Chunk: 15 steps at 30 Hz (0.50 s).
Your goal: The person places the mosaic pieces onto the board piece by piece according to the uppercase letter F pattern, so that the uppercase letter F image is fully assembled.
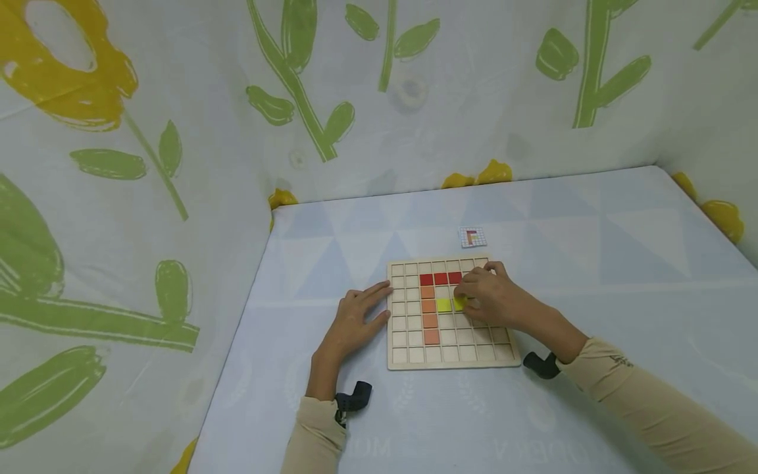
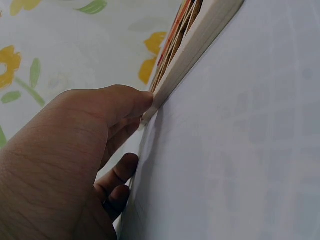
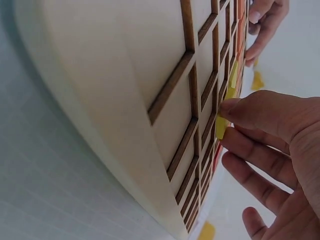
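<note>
A wooden grid board [image 1: 468, 355] lies flat on the table. Red tiles [image 1: 441, 278] form a row near its top, and orange tiles [image 1: 429, 306] run down a column beneath the row's left end. One yellow tile [image 1: 443, 305] sits in a cell right of the orange column. Just beside it, my right hand [image 1: 494, 299] pinches another yellow tile [image 3: 221, 127] between thumb and finger at the grid surface. My left hand [image 1: 353, 322] touches the board's left edge with thumb and extended fingers; the left wrist view has the thumb [image 2: 135, 101] against the wooden side.
Beyond the board lies a small printed card [image 1: 472, 237] with a coloured grid pattern. Black wrist devices [image 1: 355, 397] are worn on both wrists. A patterned cloth covers the table [image 1: 331, 263], and flower-printed fabric walls [image 1: 195, 99] rise behind and at the sides.
</note>
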Each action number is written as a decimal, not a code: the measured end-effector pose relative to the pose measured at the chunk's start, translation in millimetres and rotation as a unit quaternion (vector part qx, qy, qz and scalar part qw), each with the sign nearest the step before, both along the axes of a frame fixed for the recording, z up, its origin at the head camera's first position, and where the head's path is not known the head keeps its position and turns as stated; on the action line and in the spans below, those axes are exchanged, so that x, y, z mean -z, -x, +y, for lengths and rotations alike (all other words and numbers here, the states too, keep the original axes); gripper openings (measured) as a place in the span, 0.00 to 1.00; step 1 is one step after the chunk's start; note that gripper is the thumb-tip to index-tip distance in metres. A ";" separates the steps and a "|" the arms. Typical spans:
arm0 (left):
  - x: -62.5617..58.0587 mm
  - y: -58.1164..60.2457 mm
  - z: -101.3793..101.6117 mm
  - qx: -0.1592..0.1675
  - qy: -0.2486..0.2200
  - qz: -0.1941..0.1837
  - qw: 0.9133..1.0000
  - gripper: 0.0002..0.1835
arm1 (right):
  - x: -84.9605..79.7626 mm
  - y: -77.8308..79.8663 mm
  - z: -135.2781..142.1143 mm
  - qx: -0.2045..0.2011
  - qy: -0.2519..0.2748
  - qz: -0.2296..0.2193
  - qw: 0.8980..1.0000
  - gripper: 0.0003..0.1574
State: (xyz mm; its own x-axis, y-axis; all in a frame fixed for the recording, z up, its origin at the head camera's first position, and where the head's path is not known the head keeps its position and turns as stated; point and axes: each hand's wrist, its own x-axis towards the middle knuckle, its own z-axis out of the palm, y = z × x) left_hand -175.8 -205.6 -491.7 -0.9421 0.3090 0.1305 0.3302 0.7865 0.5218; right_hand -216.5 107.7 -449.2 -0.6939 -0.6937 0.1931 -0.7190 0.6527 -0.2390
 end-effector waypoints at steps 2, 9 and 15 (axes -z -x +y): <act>-0.9 -0.3 0.6 0.001 -0.001 0.002 1.000 0.27 | 0.5 0.2 0.1 0.001 0.001 0.001 1.000 0.14; -0.3 0.6 0.0 0.001 0.000 0.004 1.000 0.27 | 3.2 0.7 0.4 0.001 0.012 -0.006 1.000 0.13; 4.0 -0.8 -1.9 -0.002 -0.008 -0.011 1.000 0.27 | 6.7 -1.5 1.7 0.013 0.014 -0.009 1.000 0.12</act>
State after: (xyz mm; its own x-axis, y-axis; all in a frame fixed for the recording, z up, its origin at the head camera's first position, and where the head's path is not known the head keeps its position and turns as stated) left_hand -174.9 -207.6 -495.7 -0.9460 0.3034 0.1139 0.3151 0.7790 0.5421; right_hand -215.0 109.4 -455.9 -0.7157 -0.6693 0.1995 -0.6967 0.6640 -0.2714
